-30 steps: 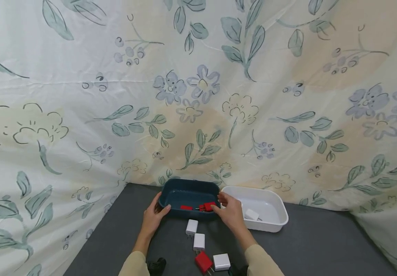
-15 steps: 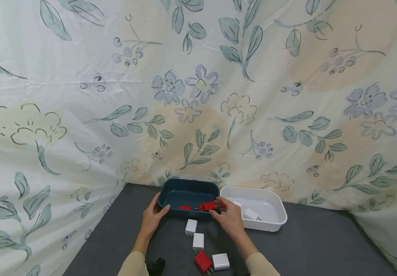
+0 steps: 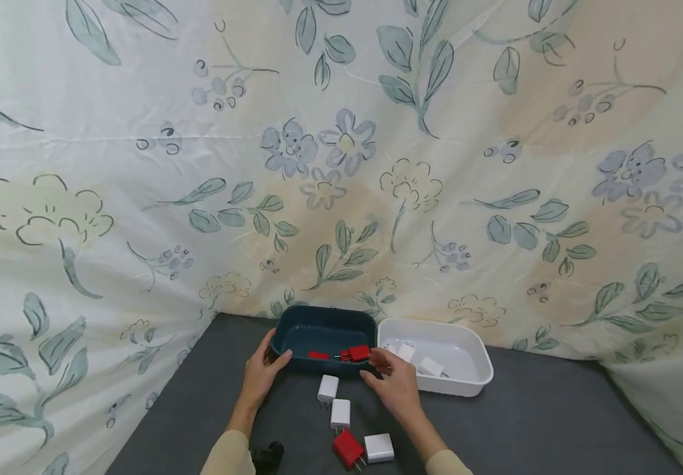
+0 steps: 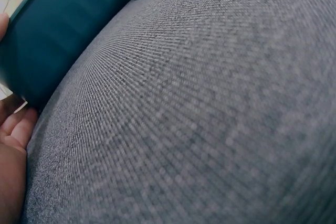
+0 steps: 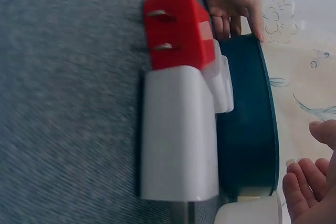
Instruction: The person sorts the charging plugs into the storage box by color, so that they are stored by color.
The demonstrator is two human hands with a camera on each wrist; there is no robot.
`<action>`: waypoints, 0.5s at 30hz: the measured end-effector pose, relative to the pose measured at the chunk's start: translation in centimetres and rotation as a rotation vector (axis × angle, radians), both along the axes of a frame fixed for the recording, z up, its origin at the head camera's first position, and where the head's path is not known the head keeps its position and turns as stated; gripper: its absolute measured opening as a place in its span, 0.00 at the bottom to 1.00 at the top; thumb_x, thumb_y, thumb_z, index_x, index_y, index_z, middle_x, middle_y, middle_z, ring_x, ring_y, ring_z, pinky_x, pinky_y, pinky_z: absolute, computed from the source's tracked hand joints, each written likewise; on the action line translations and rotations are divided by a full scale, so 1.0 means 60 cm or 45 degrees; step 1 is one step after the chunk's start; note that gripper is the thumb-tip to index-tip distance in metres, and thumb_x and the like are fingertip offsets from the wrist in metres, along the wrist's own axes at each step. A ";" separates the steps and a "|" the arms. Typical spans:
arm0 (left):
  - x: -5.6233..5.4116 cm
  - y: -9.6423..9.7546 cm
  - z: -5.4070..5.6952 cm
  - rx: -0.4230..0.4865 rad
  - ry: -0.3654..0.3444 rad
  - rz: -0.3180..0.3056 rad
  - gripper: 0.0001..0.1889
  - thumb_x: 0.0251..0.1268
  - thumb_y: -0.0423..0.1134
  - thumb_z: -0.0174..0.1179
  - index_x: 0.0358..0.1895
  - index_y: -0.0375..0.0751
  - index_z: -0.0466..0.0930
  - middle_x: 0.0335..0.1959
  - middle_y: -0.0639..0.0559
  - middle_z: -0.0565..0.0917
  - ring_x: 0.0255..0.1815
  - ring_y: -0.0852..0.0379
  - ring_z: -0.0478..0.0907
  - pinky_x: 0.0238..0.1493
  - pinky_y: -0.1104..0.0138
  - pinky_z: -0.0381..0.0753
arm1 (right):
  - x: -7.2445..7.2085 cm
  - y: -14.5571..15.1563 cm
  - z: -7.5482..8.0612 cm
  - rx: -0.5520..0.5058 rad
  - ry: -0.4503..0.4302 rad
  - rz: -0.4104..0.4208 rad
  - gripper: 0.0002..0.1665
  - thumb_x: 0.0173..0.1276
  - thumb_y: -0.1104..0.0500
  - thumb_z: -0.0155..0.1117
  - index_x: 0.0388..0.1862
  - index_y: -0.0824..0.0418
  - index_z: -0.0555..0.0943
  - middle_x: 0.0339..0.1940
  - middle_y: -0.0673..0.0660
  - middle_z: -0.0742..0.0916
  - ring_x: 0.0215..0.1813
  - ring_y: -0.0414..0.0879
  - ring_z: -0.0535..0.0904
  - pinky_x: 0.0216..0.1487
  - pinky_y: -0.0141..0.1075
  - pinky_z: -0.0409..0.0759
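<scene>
My left hand (image 3: 259,376) grips the left end of a dark teal bin (image 3: 323,323), thumb at the front rim and fingers round the outside. Inside the bin, near its front right, lies a red plug charger (image 3: 359,353) with its prongs to the left, and a flat red piece (image 3: 319,355) shows beside it. At the bin's right end hovers my right hand (image 3: 397,386), its fingers loosely bent and apart from the thumb. In the right wrist view nothing sits between that thumb (image 5: 323,132) and the fingers.
A white bin (image 3: 460,389) stands against the teal one, with white chargers (image 3: 431,366) inside. On the dark cloth in front lie white chargers (image 3: 328,388) and a red charger (image 3: 350,449). Floral fabric (image 3: 341,198) hangs behind. A black object (image 3: 266,456) shows beside the left forearm.
My right hand has drawn back from the red charger and the bin's right rim, moving a little toward me. The left hand keeps its grip on the teal bin.
</scene>
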State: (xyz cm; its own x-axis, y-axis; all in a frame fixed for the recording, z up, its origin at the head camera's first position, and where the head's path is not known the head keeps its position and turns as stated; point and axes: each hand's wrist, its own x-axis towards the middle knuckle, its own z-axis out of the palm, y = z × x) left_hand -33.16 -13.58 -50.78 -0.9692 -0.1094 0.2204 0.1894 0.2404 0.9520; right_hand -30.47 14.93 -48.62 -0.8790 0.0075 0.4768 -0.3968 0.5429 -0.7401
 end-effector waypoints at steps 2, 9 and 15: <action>0.001 0.001 0.003 -0.002 0.002 0.000 0.38 0.66 0.41 0.64 0.75 0.39 0.56 0.73 0.32 0.63 0.72 0.38 0.65 0.69 0.48 0.67 | 0.002 -0.001 -0.004 -0.013 -0.011 0.016 0.25 0.52 0.62 0.78 0.51 0.65 0.83 0.42 0.58 0.90 0.42 0.48 0.87 0.45 0.40 0.86; -0.010 -0.002 -0.009 0.017 -0.019 -0.004 0.39 0.65 0.41 0.64 0.76 0.40 0.56 0.73 0.32 0.63 0.72 0.38 0.64 0.69 0.47 0.66 | 0.012 -0.006 -0.020 -0.005 -0.079 0.129 0.29 0.51 0.59 0.79 0.53 0.66 0.82 0.46 0.60 0.89 0.44 0.50 0.87 0.45 0.37 0.86; -0.033 -0.007 -0.045 0.014 -0.005 0.009 0.41 0.64 0.48 0.65 0.76 0.46 0.56 0.74 0.35 0.62 0.73 0.40 0.65 0.70 0.48 0.66 | 0.019 -0.009 -0.031 0.079 -0.217 0.319 0.33 0.52 0.58 0.78 0.57 0.68 0.79 0.49 0.62 0.88 0.48 0.53 0.86 0.47 0.36 0.85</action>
